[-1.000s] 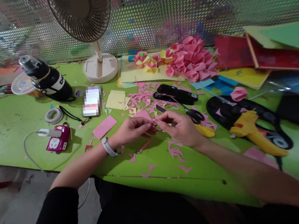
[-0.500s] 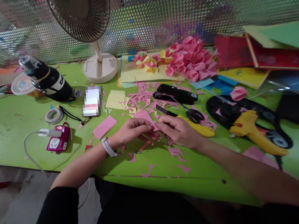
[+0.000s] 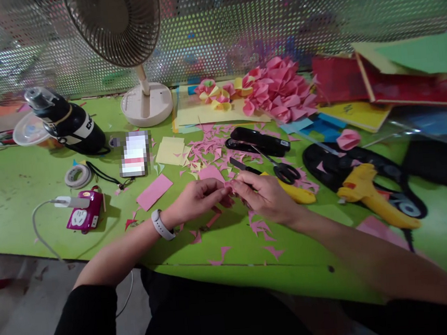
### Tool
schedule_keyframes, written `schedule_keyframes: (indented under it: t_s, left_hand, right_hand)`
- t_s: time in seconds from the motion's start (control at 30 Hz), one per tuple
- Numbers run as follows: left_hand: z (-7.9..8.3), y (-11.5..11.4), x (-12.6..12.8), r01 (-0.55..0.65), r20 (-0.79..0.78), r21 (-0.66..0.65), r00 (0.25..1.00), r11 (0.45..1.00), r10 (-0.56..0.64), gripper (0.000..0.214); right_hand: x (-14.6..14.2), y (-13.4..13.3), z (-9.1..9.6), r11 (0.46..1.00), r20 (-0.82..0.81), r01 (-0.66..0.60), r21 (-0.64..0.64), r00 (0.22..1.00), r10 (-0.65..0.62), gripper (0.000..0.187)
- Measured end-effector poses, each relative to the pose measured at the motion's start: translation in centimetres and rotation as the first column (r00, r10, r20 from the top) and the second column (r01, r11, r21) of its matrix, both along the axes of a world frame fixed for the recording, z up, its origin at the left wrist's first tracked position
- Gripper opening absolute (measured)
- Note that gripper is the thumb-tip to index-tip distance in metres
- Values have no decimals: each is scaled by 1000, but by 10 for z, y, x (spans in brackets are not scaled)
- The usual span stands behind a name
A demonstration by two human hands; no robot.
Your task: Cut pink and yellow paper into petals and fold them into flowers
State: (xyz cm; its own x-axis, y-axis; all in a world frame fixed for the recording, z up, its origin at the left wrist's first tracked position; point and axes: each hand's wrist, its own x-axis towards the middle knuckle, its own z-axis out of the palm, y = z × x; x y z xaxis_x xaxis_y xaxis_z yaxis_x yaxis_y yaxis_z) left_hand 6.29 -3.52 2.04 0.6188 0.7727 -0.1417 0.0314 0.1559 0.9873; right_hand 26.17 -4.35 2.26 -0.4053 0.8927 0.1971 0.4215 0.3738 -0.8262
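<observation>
My left hand and my right hand meet above the green table, fingertips pinched together on a small pink paper piece. A white watch sits on my left wrist. Pink paper scraps lie scattered under and around both hands. Scissors with black handles and a yellow knife handle lie just beyond my right hand.
A fan stands at the back, beside a black bottle. A pile of folded pink paper flowers, a black stapler, a yellow glue gun, a tape roll, a phone and coloured paper sheets crowd the table.
Both hands have dropped slightly toward the table while still pinching the pink paper. The view has shifted a little to the right.
</observation>
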Motion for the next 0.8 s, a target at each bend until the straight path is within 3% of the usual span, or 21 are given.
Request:
schedule_keyframes:
  t_s: [0.3,0.43,0.5,0.6,0.67,0.73,0.8]
  left_hand:
    - [-8,1,1,-153,-8,78,988,985,154,36]
    - [-6,7,-1,-193,-18,58,981,979,195,35]
    - [-5,10,-3,-223,-17,20,975,975,223,34]
    - [-4,13,-5,-261,5,-15,965,965,261,34]
    - [-3,15,-5,-303,18,-16,953,953,303,33]
    - [-2,15,-5,-352,27,-21,935,936,352,30]
    - [-1,15,-6,-380,34,-40,924,924,381,27]
  right_hand:
    - [1,7,-4,999,63,-22,26,998,21,43]
    - [16,20,7,997,142,-47,-53,988,54,45]
    - [33,30,16,999,211,18,-45,978,-8,43]
    - [70,42,33,981,379,187,51,905,-192,28]
    - [97,45,43,953,509,264,151,806,-304,21]
    - [121,47,47,934,634,294,202,688,-353,15]
    - [136,47,41,928,693,319,195,625,-360,16]
